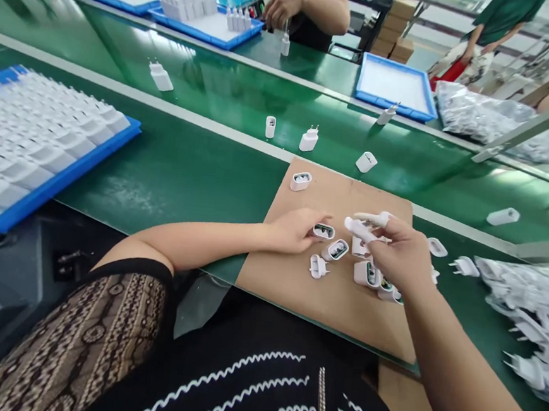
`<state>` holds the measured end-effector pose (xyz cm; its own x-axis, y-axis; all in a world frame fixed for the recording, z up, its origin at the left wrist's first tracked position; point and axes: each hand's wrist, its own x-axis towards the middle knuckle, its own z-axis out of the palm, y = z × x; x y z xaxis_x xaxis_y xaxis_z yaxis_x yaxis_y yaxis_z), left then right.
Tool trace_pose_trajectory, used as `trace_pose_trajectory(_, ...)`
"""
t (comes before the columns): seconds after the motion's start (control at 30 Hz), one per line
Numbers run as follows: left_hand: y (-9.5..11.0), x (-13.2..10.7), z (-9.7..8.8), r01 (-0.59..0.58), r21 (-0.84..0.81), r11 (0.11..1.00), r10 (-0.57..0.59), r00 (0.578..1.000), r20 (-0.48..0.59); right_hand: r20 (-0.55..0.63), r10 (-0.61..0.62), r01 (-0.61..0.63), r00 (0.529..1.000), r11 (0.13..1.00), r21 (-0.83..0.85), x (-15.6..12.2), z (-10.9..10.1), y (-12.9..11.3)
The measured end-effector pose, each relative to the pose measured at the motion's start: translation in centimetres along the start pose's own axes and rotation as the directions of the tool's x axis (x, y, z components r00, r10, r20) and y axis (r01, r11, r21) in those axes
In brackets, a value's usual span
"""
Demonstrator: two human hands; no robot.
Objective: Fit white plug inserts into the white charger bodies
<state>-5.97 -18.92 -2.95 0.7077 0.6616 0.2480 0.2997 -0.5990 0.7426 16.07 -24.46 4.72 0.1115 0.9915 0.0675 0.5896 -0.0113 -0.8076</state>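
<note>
My left hand [296, 229] rests on a brown cardboard sheet [306, 284], its fingers pinched on a white charger plug [324, 231]. My right hand [401, 253], with white finger cots on two fingers, is curled over a small heap of white charger plugs [373, 276] and grips several of them. Two more plugs [335, 249] lie loose on the cardboard between the hands. Another white plug [300, 180] sits alone near the cardboard's far edge.
A blue tray [68, 173] full of white plugs stands at the left. Loose plugs [309, 138] ride on the green conveyor belt [207, 99]. Plugs in plastic bags [532, 308] pile at the right. Across the belt another person's hands [283, 7] work beside blue trays [393, 82].
</note>
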Motion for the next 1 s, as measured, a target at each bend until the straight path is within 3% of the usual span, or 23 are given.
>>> trace_pose_trajectory(0.1,-1.1,0.1,0.5,0.035,-0.148,0.988,-0.045,0.997,-0.067,0.031,-0.25,0.249,0.968,0.932,-0.263,0.3,0.9,0.4)
trace_pose_trajectory(0.27,-1.5,0.2,0.6,0.027,-0.234,0.972,-0.047,0.996,-0.077,0.191,-0.357,0.405,0.914,0.818,-0.408,0.4,2.6,0.7)
trace_pose_trajectory(0.83,-1.6,0.2,0.8,0.024,-0.168,0.985,-0.037,0.997,-0.07,0.285,-0.377,0.472,0.882,0.679,-0.563,0.8,3.8,0.7)
trace_pose_trajectory(1.0,-1.2,-0.4,1.5,-0.024,0.102,0.995,0.035,0.994,-0.106,0.263,-0.371,0.453,0.89,0.67,-0.588,0.5,4.3,0.5)
